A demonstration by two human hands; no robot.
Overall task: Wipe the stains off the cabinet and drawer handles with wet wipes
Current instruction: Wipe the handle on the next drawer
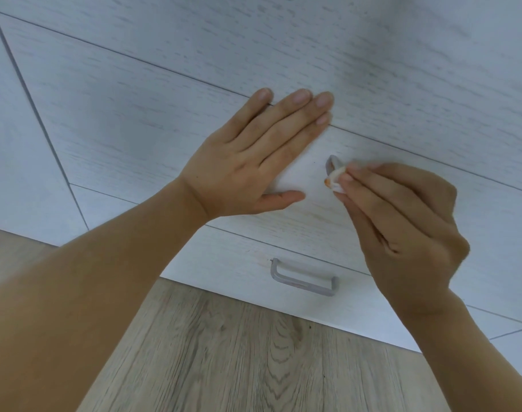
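Observation:
My left hand [251, 162] lies flat, fingers together, on the white wood-grain drawer front [153, 120]. My right hand [402, 230] pinches a folded white wet wipe [335, 181] with an orange-brown smear on it. The wipe is pressed against the left end of a grey metal drawer handle [331, 165]; the rest of that handle is hidden behind my right hand. On the drawer below, a second grey handle [303, 279] is in full view, with a faint reddish mark on its bar.
White drawer fronts and panels [372, 55] fill the upper view, split by thin dark seams. Light wood-plank flooring [239, 352] runs below the lowest drawer.

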